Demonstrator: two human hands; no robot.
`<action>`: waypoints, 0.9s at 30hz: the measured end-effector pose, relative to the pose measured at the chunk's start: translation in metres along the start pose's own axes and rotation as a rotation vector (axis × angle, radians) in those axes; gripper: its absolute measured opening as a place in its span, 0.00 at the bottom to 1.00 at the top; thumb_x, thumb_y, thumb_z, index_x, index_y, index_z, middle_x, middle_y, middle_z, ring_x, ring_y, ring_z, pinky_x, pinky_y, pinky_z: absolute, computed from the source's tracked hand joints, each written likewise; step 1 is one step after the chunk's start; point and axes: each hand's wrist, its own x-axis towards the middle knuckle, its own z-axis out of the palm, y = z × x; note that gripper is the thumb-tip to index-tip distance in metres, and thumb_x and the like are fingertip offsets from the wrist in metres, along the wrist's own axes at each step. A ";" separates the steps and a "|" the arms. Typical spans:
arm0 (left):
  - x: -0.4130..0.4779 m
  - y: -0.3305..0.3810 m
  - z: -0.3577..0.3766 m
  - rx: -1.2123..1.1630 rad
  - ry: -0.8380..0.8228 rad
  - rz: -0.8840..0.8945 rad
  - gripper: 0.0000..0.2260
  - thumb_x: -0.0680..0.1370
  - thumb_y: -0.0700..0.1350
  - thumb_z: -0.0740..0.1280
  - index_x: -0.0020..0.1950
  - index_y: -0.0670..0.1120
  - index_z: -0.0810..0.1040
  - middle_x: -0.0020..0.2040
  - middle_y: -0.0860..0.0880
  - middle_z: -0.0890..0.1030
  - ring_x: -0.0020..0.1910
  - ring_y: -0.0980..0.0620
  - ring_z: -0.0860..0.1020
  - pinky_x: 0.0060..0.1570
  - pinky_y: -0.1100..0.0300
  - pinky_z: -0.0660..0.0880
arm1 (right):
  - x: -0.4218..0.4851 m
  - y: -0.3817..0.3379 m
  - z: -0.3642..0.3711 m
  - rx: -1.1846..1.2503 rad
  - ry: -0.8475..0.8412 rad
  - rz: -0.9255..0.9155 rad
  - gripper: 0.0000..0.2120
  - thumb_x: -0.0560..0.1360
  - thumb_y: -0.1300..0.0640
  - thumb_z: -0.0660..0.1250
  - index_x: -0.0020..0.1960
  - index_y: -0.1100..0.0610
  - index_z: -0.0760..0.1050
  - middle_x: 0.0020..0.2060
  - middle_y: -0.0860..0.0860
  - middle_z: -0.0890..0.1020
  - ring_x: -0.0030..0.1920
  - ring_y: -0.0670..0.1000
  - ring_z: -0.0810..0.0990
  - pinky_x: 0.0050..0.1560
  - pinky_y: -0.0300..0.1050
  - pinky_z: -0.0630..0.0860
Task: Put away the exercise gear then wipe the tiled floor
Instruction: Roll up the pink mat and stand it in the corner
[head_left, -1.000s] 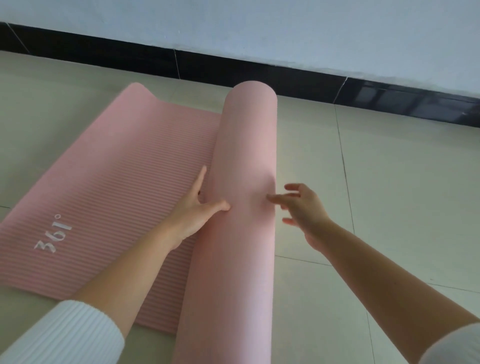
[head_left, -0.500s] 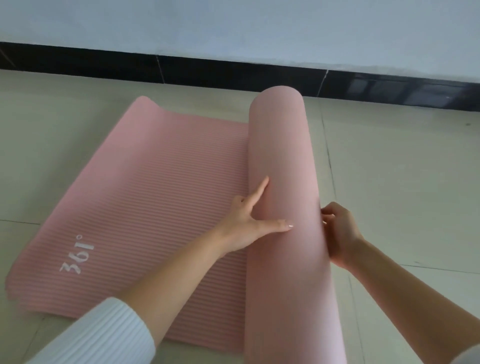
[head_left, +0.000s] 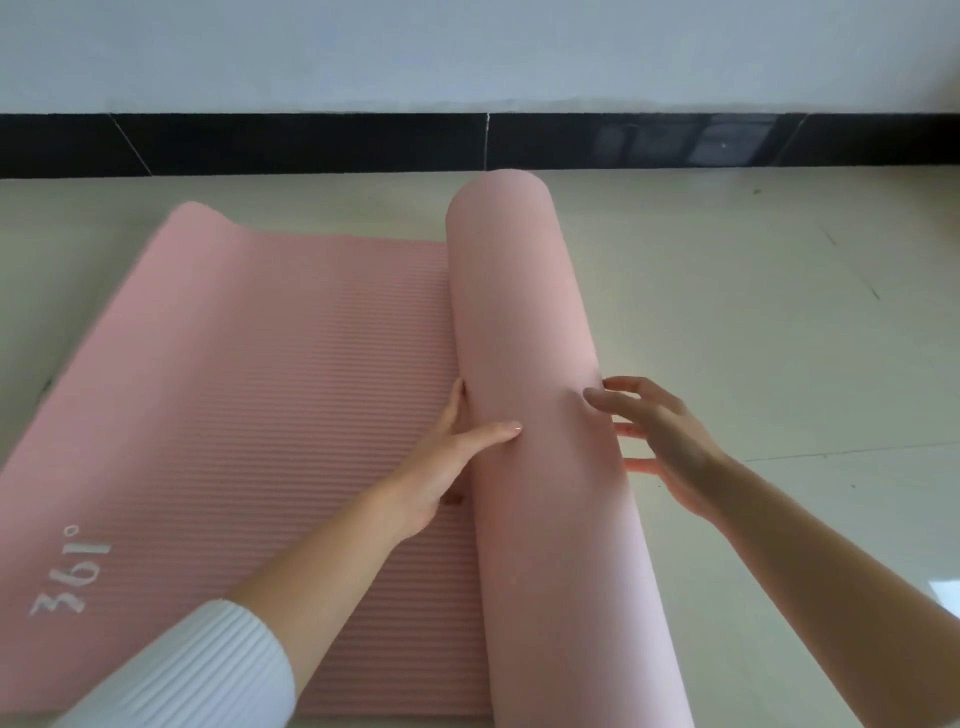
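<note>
I am rolling up the pink mat (head_left: 395, 415) on the tiled floor (head_left: 769, 332). The rolled part (head_left: 524, 322) lies in the middle and runs from near me to far, almost up to the black strip (head_left: 311, 140) under the wall (head_left: 467, 52). The flat part (head_left: 260, 395) spreads out to the left, and a lot of it is not rolled yet.

My left hand (head_left: 447, 473) lies flat against the left side of the roll, with the thumb on top and the fingers straight down by the fold. My right hand (head_left: 660, 441) has its fingers spread wide and just touches the right side. Neither hand squeezes the roll.

I think that is where trouble can come. The mat looks thick and bouncy, so a soft push may let the roll puff up and go loose. Both my hands are near the middle, so the far end may lag and the roll may go crooked. My left fingers could get pinched under the roll. The floor looks shiny, so the mat may slide instead of rolling.
</note>
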 end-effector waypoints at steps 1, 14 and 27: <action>0.001 0.001 0.004 -0.031 -0.014 -0.003 0.43 0.66 0.54 0.76 0.72 0.70 0.52 0.62 0.60 0.78 0.60 0.55 0.77 0.62 0.48 0.72 | -0.001 0.000 0.000 -0.014 -0.018 -0.003 0.32 0.61 0.42 0.74 0.63 0.48 0.73 0.55 0.47 0.81 0.57 0.49 0.79 0.56 0.57 0.76; 0.023 0.022 0.038 0.152 0.004 0.147 0.47 0.67 0.51 0.77 0.74 0.67 0.48 0.67 0.63 0.71 0.61 0.64 0.74 0.61 0.64 0.71 | 0.003 0.008 -0.017 0.214 -0.056 0.049 0.19 0.68 0.52 0.69 0.58 0.54 0.78 0.47 0.46 0.85 0.40 0.41 0.83 0.43 0.44 0.75; 0.040 0.021 0.005 0.239 -0.086 0.117 0.43 0.68 0.51 0.76 0.74 0.68 0.52 0.66 0.60 0.73 0.62 0.60 0.74 0.63 0.59 0.71 | 0.014 0.005 -0.008 0.019 0.114 0.062 0.33 0.62 0.43 0.78 0.61 0.52 0.70 0.54 0.49 0.79 0.52 0.49 0.80 0.53 0.54 0.78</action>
